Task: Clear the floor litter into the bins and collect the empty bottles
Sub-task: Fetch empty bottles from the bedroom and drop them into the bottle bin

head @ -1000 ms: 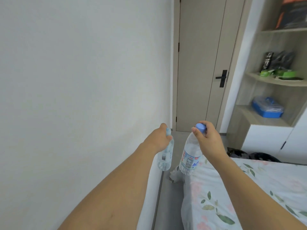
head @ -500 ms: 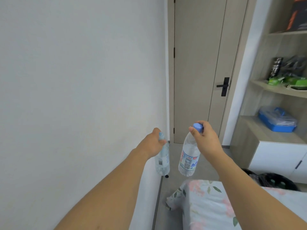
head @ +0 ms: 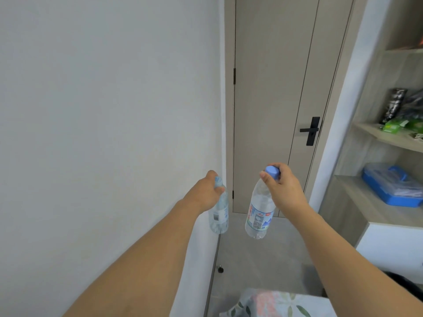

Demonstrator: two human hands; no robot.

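Both bottles you carry are clear, glossy plastic: the smaller bottle wears a pale printed film label, the larger bottle a smooth blue plastic cap. The door is matt wood-grain laminate, its handle matt black metal. At five o'clock, the bedsheet is soft floral cloth.

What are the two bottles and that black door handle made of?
The bottle in the left hand and the bottle in the right hand look like thin clear plastic: you can see through them, and their walls are ribbed. The blue cap looks like solid, matte plastic. The door handle seems to be matte black metal, though painted plastic is possible.
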